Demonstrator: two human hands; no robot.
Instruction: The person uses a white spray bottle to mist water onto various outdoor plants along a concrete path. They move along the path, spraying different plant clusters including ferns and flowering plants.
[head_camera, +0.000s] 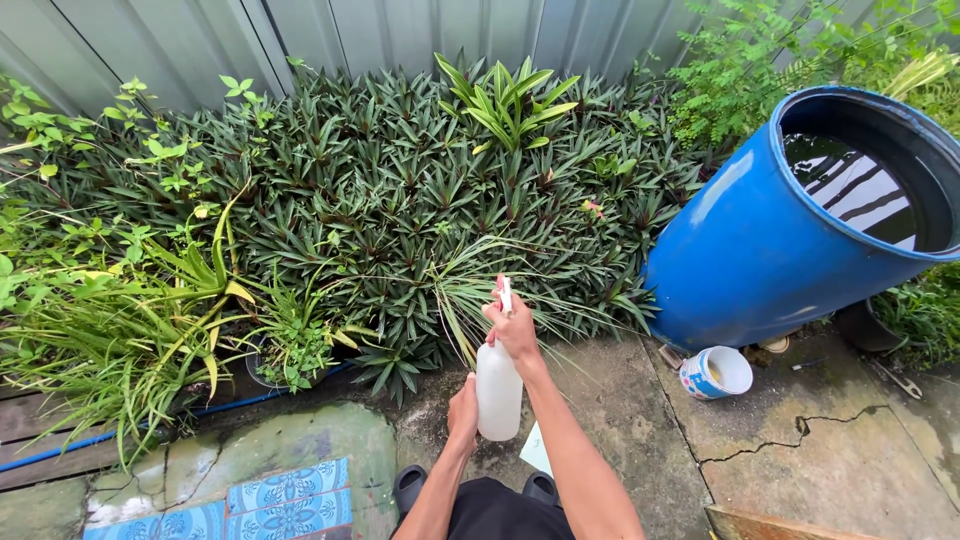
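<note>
Holding a white spray bottle (498, 392) low in the centre of the frame, nozzle aimed toward the bed of dark, purple-backed plants (400, 190) that fills the upper middle.

Right hand (515, 328) sits at the bottle's top: fingers (497, 311) curled shut round the neck and trigger head, a white nozzle part poking up just above the knuckles. Cannot tell whether the trigger is pressed in; no mist shows.

Left hand (462, 412) is at the bottle's lower left side, fingers wrapped partly round the body, thumb side hidden behind it. Closed enough to steady it, touching the plastic.

Risks, as judged from this view:
- Bottle is gripped high by one hand and only cupped low by the other; wet plastic could slip and drop onto the cracked concrete (800, 450) beside the dark sandals (410, 487).
- Nozzle direction is hard to read, so spray may fall on the striped grassy clump (470, 290) just ahead and miss the bed.
- Damp, mossy paving in the lower left looks slick underfoot; a lean forward could cost footing.
- Blue water barrel (770, 240) stands at right, a small white tub (716, 372) at its base, both apart from the arms but near enough for a swinging elbow to catch the tub.
</note>
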